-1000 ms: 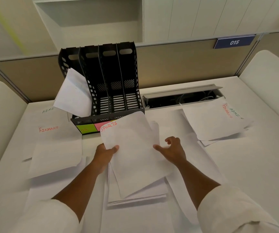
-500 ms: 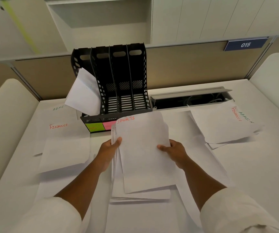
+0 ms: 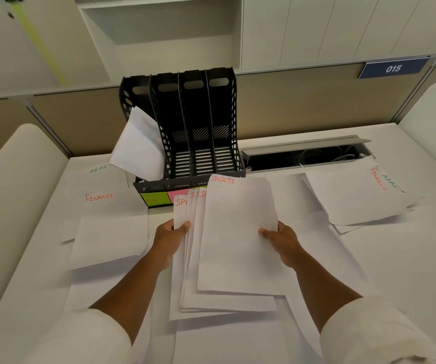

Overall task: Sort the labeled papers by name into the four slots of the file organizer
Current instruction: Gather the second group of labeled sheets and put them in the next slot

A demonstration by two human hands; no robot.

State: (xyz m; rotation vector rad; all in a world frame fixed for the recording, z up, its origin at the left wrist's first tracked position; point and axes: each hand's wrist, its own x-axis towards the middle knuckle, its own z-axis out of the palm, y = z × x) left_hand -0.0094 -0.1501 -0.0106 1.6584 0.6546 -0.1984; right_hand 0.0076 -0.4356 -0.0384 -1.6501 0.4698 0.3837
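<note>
A fanned stack of white papers headed SPORTS [image 3: 237, 232] is lifted off the desk in front of me. My left hand [image 3: 170, 236] grips its left edge, thumb on top. My right hand [image 3: 279, 239] pinches the right edge of the top sheet. Beyond the stack stands the black four-slot file organizer [image 3: 198, 127]. White sheets [image 3: 138, 148] lean in its leftmost slot; the other three slots look empty. A green label reading HR [image 3: 156, 199] and a pink label [image 3: 177, 193] show on its front lip; the stack hides the other labels.
Sheets marked FINANCE [image 3: 98, 198] and ADMIN [image 3: 100, 168] lie at the left. Another pile with FINANCE and ADMIN headings [image 3: 356, 195] lies at the right. An open cable tray [image 3: 303, 156] sits behind, right of the organizer. More blank sheets cover the desk under my arms.
Both hands closed on the SPORTS stack and raised it. The sheets have fanned out, showing several SPORTS headings. The right hand went from open above the paper to pinching its edge.
</note>
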